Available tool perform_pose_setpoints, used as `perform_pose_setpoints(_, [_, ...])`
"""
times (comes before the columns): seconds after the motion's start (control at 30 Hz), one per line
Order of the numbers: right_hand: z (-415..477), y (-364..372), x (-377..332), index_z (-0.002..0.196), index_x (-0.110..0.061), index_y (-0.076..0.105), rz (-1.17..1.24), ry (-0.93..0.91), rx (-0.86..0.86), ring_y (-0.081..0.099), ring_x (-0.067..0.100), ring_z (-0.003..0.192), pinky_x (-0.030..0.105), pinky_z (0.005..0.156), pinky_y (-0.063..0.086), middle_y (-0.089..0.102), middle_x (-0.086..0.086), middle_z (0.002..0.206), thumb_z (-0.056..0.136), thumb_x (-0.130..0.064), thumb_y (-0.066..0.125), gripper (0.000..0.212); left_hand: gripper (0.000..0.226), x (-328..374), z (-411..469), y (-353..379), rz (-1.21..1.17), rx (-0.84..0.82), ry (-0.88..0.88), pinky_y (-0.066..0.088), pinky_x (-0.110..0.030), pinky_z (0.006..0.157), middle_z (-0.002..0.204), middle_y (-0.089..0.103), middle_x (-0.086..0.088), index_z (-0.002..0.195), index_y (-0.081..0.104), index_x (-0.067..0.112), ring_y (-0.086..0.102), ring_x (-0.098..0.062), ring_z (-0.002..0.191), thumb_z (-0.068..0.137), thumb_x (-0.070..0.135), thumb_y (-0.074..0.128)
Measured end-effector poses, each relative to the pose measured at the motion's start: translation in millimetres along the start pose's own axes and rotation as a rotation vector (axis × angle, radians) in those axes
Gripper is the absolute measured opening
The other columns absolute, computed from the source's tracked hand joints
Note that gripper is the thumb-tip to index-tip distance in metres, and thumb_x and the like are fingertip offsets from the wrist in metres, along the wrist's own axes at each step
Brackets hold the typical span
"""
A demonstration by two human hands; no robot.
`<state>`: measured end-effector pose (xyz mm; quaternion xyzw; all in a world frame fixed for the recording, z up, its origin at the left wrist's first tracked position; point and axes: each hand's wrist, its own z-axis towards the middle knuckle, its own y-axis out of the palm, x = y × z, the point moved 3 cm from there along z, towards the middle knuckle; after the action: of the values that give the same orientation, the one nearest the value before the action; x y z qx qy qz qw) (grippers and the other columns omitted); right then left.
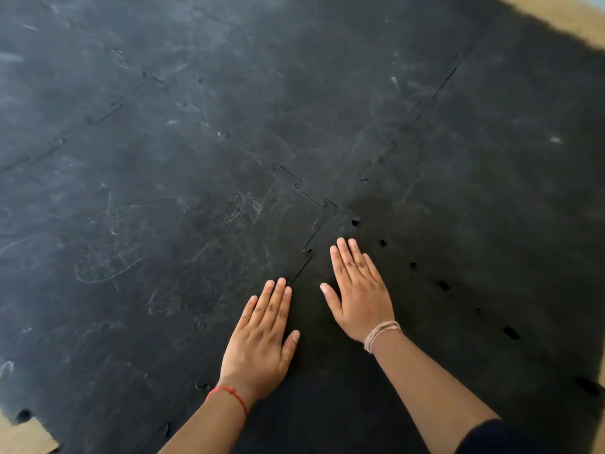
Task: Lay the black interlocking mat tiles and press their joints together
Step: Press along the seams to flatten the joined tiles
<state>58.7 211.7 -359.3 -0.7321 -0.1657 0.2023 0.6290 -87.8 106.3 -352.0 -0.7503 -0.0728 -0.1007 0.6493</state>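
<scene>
— Wooden floor [576, 14] shows only at the far right corner and the near left corner; what covers the rest?

— Black mat tiles [163, 191], scuffed with pale chalky marks, laid edge to edge across nearly the whole view. Their puzzle-tooth joints run diagonally and meet at a crossing just beyond the fingertips.

— Where are the hands?

— Both lie flat, palm down, on the mat in the near middle. The left hand [262, 335] has its fingers straight and close together, thumb out to the right, and wears a red thread [229, 393] at the wrist. The right hand [358, 290] sits a little farther out, fingers spread slightly, with pale beaded bracelets [379, 334] on its wrist. Neither hand holds anything.

— And the joint between them?

— A seam [307, 253] runs out from between the two hands toward the crossing, with a thin dark gap visible along it. To the right, a row of small dark holes [443, 285] marks another seam.
</scene>
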Motion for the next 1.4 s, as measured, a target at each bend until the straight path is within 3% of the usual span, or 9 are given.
perform_pose_setpoints(0.13, [5, -3, 3, 0.145, -0.012, 0.012, 0.035, -0.017, -0.011, 0.000, 0.017, 0.141, 0.032, 0.113, 0.003, 0.009, 0.003, 0.153, 0.093, -0.047, 0.021, 0.063, 0.061, 1, 0, -1, 0.010, -0.017, -0.007, 0.006, -0.035, 0.109, 0.150, 0.017, -0.008, 0.141, 0.021, 0.006, -0.001, -0.018, 0.138, 0.091, 0.041, 0.022])
perform_pose_setpoints(0.27, [6, -1, 5, 0.145, -0.012, 0.015, 0.034, -0.017, 0.034, 0.001, 0.016, 0.141, 0.032, 0.114, 0.004, 0.015, 0.005, 0.154, 0.093, -0.048, 0.021, 0.064, 0.062, 0, 3, 0, 0.028, 0.028, 0.005, 0.004, -0.035, 0.111, 0.149, 0.018, -0.009, 0.141, 0.022, 0.005, 0.013, -0.025, 0.138, 0.091, 0.041, 0.023])
perform_pose_setpoints(0.43, [5, 0, 0, 0.146, -0.011, 0.007, -0.007, 0.047, 0.045, -0.001, 0.020, 0.143, 0.034, 0.114, 0.001, 0.006, 0.008, 0.156, 0.095, -0.047, 0.023, 0.064, 0.061, -5, 5, 7, 0.072, 0.044, -0.001, -0.012, -0.029, 0.111, 0.152, -0.007, -0.005, 0.140, -0.008, 0.013, -0.016, -0.015, 0.137, 0.093, 0.046, 0.013])
perform_pose_setpoints(0.57, [-84, 16, -23, 0.146, -0.010, 0.004, 0.088, 0.175, 0.012, -0.004, 0.022, 0.142, 0.037, 0.114, 0.001, 0.003, 0.009, 0.156, 0.092, -0.057, 0.017, 0.073, 0.066, 2, -38, 13, 0.010, 0.055, -0.058, -0.015, -0.025, 0.110, 0.151, -0.006, -0.005, 0.142, -0.001, 0.009, -0.013, -0.015, 0.137, 0.092, 0.049, 0.014])
perform_pose_setpoints(0.73, [-200, 32, -39, 0.145, -0.010, 0.006, 0.078, 0.268, -0.021, 0.004, 0.024, 0.142, 0.041, 0.112, 0.011, 0.008, 0.010, 0.154, 0.088, -0.062, 0.020, 0.079, 0.067, 8, -120, 25, 0.011, -0.011, -0.077, -0.001, -0.032, 0.113, 0.151, 0.007, -0.008, 0.142, 0.009, 0.007, 0.003, -0.023, 0.139, 0.090, 0.049, 0.016])
perform_pose_setpoints(0.97, [-190, 31, -45, 0.144, -0.006, 0.012, 0.060, 0.258, -0.056, 0.009, 0.028, 0.141, 0.043, 0.111, 0.014, 0.012, 0.012, 0.152, 0.087, -0.062, 0.022, 0.081, 0.067, 7, -121, 24, 0.023, -0.046, -0.049, -0.004, -0.032, 0.113, 0.151, 0.004, -0.008, 0.142, 0.008, 0.007, -0.004, -0.024, 0.139, 0.090, 0.049, 0.011])
perform_pose_setpoints(1.1, [-125, 25, -30, 0.142, -0.013, -0.006, 0.094, 0.198, 0.008, -0.009, 0.021, 0.141, 0.035, 0.112, -0.002, -0.006, 0.005, 0.152, 0.085, -0.068, 0.006, 0.081, 0.068, -1, -89, 13, 0.040, -0.015, 0.061, 0.000, -0.031, 0.111, 0.149, 0.017, -0.010, 0.140, 0.021, 0.004, 0.006, -0.022, 0.138, 0.092, 0.051, 0.010])
perform_pose_setpoints(1.27, [-30, 2, 12, 0.140, -0.014, -0.018, 0.015, 0.222, 0.074, -0.022, 0.018, 0.138, 0.034, 0.113, -0.009, -0.016, 0.005, 0.154, 0.086, -0.064, 0.012, 0.079, 0.065, 8, -3, 5, 0.031, 0.043, 0.157, -0.020, -0.026, 0.109, 0.149, -0.017, 0.001, 0.138, -0.015, 0.016, -0.023, -0.014, 0.135, 0.088, 0.056, -0.001])
perform_pose_setpoints(1.4, [-15, 0, 21, 0.144, -0.013, -0.008, 0.043, 0.239, 0.139, -0.015, 0.018, 0.140, 0.031, 0.112, -0.008, -0.008, 0.005, 0.155, 0.084, -0.065, 0.013, 0.082, 0.057, 25, 84, -5, 0.024, 0.132, 0.158, -0.022, -0.024, 0.106, 0.150, -0.020, -0.002, 0.135, -0.021, 0.016, -0.029, -0.011, 0.131, 0.095, 0.043, 0.010])
